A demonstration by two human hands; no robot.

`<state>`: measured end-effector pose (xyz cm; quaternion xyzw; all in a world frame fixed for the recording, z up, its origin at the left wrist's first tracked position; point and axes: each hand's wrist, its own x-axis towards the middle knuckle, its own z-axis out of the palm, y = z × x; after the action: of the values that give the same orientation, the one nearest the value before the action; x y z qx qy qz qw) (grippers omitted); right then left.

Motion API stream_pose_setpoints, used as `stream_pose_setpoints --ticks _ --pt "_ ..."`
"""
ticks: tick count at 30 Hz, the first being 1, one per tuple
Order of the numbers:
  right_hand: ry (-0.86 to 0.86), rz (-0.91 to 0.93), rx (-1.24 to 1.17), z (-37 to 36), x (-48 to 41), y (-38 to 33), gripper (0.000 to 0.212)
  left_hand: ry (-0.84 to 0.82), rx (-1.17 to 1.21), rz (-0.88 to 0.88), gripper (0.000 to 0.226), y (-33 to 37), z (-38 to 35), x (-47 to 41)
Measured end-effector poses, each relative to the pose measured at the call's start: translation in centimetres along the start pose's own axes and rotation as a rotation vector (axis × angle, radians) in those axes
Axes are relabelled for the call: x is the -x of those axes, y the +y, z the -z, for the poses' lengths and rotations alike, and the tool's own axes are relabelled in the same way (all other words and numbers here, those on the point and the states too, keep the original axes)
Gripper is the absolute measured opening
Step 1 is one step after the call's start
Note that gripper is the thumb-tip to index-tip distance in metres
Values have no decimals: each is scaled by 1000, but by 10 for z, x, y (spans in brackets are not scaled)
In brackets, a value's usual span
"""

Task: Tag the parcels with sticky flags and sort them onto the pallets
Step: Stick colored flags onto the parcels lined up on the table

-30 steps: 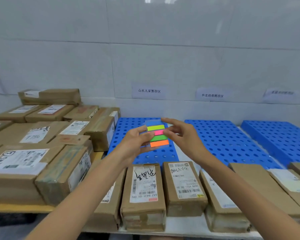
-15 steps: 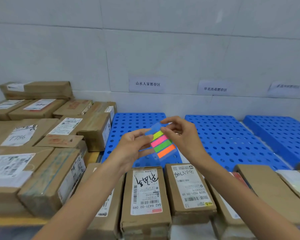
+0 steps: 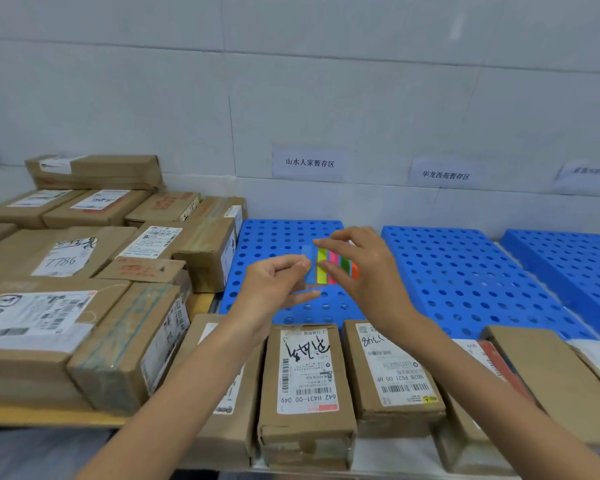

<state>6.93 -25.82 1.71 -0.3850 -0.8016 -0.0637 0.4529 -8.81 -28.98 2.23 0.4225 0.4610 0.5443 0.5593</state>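
I hold a clear sheet of sticky flags (image 3: 326, 268) in front of me, above the left blue pallet (image 3: 274, 244). Its strips are blue, yellow, pink, green and orange and now stand upright. My left hand (image 3: 274, 285) pinches the sheet's left edge at the blue strip. My right hand (image 3: 364, 271) grips the sheet from the right, its fingers over the top and across the orange end. Below my hands lie cardboard parcels, one with black handwriting on its label (image 3: 307, 372) and one beside it (image 3: 392, 372).
Two more blue pallets (image 3: 465, 271) (image 3: 575, 261) lie to the right under paper signs on the white wall (image 3: 309, 163). A stack of brown parcels (image 3: 84, 271) fills the left side. More parcels (image 3: 551, 375) line the front edge at right.
The flag sheet has turned from strips lying across to strips standing upright. My hands shifted slightly with it, and the view tilted.
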Motion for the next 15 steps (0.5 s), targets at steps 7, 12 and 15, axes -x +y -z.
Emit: stream_pose_setpoints --ticks 7,12,15 --pt "-12 74 106 -11 -3 2 29 -51 11 13 19 0 0 3" --pt "-98 61 34 -8 -7 1 29 -53 -34 26 29 -2 4 2" --pt "-143 24 -29 -6 -9 0 26 -48 -46 12 31 -2 3 1"
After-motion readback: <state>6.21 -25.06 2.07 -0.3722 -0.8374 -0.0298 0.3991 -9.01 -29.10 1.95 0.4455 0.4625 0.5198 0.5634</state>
